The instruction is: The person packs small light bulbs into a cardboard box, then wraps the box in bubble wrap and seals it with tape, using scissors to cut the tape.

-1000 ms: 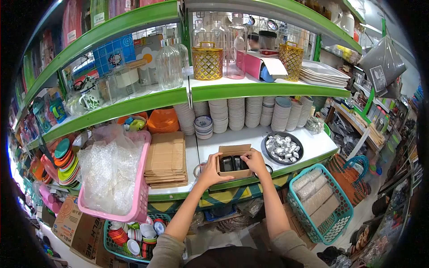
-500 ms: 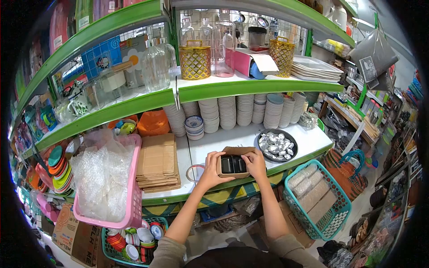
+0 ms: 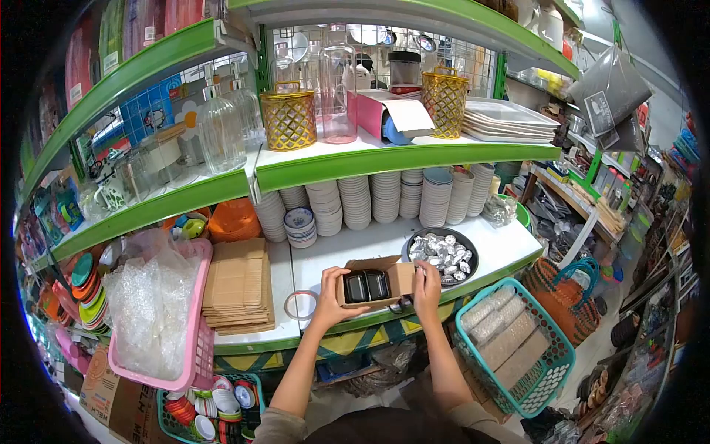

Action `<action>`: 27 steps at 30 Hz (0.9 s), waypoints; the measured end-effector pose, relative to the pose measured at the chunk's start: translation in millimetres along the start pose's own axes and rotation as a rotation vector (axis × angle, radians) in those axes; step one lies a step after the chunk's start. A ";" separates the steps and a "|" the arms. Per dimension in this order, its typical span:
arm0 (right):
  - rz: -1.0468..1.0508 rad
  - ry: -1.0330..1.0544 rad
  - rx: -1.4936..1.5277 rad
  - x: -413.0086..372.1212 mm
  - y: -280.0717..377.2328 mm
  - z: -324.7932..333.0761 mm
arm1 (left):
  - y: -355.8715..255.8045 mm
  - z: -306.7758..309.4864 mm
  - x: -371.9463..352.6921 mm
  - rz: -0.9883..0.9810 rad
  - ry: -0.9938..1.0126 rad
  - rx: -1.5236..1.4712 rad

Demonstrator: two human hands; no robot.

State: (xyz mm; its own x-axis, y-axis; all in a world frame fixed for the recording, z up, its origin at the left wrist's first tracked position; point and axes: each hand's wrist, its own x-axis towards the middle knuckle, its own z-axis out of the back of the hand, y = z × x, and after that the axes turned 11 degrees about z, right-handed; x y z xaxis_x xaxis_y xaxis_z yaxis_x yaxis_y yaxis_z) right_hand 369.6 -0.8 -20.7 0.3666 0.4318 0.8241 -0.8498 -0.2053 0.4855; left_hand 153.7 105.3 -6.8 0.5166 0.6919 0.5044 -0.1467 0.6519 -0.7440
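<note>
A small brown cardboard box [image 3: 400, 280] rests near the front edge of the white shelf, its top open. Two glossy black containers [image 3: 367, 285] sit side by side inside it. My left hand [image 3: 330, 302] is wrapped around the box's left side, thumb along the front. On the right, my right hand [image 3: 427, 294] grips the raised side flap between thumb and fingers. A roll of tape [image 3: 289, 305] lies flat to the left of my left hand. Behind my right hand stands a round dark pan [image 3: 473, 248] of silver foil-like pieces [image 3: 442, 253].
Flattened cardboard boxes [image 3: 237, 285] are stacked at left, beside a pink basket [image 3: 200, 318] of bubble wrap [image 3: 151, 318]. A teal basket [image 3: 532, 411] with wrapped packages stands at lower right. Stacked bowls [image 3: 355, 201] line the back beneath a green-edged shelf [image 3: 407, 155].
The right side flap now stands folded outward, with my right hand on it instead of at the box's top corner. The whole view has shifted slightly.
</note>
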 end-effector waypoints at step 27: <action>0.094 0.109 -0.141 -31.8 -13.5 26.3 | 15.3 -46.8 14.8 0.105 -0.162 -0.090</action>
State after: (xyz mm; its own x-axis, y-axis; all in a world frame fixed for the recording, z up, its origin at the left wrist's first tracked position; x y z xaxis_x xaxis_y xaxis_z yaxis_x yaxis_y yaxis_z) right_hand 379.3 -34.9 -45.8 0.2465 0.5108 0.8236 -0.9257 -0.1274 0.3561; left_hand 198.7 111.0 -31.2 0.3585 0.8003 0.4805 -0.1132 0.5482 -0.8286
